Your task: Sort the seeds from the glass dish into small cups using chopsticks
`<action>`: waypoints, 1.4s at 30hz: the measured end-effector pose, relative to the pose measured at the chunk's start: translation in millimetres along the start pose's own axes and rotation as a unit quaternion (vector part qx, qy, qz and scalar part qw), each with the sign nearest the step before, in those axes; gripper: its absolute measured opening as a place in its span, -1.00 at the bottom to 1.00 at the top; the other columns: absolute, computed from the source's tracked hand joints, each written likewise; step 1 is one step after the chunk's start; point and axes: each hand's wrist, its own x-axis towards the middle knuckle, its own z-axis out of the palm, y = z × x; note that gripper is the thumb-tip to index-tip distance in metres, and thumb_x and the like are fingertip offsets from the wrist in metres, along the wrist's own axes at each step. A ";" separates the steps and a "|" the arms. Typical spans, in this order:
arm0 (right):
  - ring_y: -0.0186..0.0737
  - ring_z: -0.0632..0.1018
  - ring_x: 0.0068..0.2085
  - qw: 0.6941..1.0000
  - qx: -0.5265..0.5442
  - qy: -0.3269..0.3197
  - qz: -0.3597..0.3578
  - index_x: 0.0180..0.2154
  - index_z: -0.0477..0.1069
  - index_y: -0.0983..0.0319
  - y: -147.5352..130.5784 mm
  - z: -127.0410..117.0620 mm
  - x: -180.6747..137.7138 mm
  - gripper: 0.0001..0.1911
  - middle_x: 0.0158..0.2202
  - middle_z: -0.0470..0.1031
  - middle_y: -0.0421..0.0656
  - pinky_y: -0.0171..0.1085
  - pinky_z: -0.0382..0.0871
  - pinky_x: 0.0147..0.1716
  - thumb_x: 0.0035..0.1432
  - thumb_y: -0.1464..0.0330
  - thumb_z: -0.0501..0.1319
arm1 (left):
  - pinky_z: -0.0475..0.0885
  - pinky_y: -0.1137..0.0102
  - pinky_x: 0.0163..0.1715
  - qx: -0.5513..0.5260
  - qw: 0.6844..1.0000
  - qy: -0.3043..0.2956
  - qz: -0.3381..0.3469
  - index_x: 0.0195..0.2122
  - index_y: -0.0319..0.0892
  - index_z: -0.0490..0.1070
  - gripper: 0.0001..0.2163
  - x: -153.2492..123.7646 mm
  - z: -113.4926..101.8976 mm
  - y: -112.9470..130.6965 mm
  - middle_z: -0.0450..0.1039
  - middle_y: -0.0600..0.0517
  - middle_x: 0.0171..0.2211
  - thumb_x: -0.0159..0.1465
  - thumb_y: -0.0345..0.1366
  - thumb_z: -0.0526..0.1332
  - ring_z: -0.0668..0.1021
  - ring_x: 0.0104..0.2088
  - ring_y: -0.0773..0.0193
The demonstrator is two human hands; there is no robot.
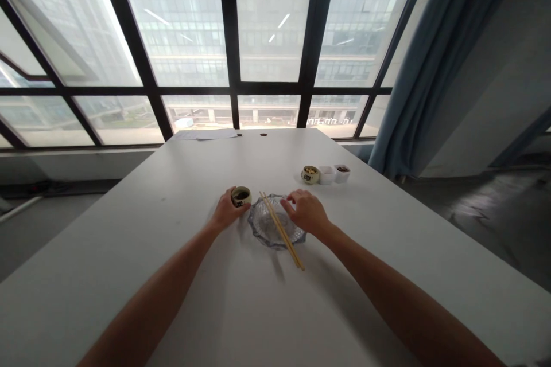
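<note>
My left hand [225,210] is wrapped around a small round pot [241,197] with dark contents and black characters on its pale side. Just right of it stands a clear glass bowl [269,229] with a scalloped rim. A pair of wooden chopsticks [282,231] lies slantwise across the bowl, their near ends jutting past the rim toward me. Over the bowl's right side is my right hand [306,210], its fingers curled and the thumb and forefinger tips close together. What they may hold is too small to tell. The hand covers part of the rim.
Farther back on the right of the white table [189,189] stand a similar pot [310,175] with yellowish pieces, a white cup [326,175] and another white cup [342,174] with dark contents. Papers [206,135] lie at the far edge, before the windows. A blue curtain [413,80] hangs right.
</note>
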 end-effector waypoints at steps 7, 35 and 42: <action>0.09 0.62 -0.17 0.976 -0.099 -0.192 -0.029 -0.31 0.61 0.27 -59.2 -5.2 4.5 -0.38 -0.26 0.63 0.12 -0.12 0.44 -0.22 0.28 -0.06 0.00 | 0.46 0.15 0.06 -0.015 0.999 0.042 -0.002 0.01 -0.20 0.36 -0.51 2.7 -3.4 -7.5 0.52 -0.12 -0.06 0.05 -0.29 0.40 0.56 -0.03 0.10; 0.04 0.59 -0.06 0.997 -0.058 0.003 0.046 0.03 0.52 0.24 156.0 -31.3 130.1 -0.40 -0.03 0.59 0.03 -0.20 0.39 -0.13 0.03 0.02 0.36 | 0.47 0.33 -0.15 0.204 0.909 -0.281 0.230 0.14 -0.02 0.35 -0.38 26.2 -65.0 115.3 0.44 -0.08 -0.03 0.01 -0.19 0.39 0.54 -0.09 0.06; 0.08 0.58 -0.07 0.986 -0.123 -0.108 0.036 0.03 0.50 0.15 160.7 -22.7 154.3 -0.36 -0.08 0.61 -0.02 -0.18 0.38 -0.16 -0.05 -0.01 0.38 | 0.40 0.25 -0.24 0.354 0.794 -0.334 0.365 0.18 -0.07 0.31 -0.37 31.2 -57.4 142.8 0.41 -0.11 -0.05 0.04 -0.24 0.36 0.48 -0.14 0.04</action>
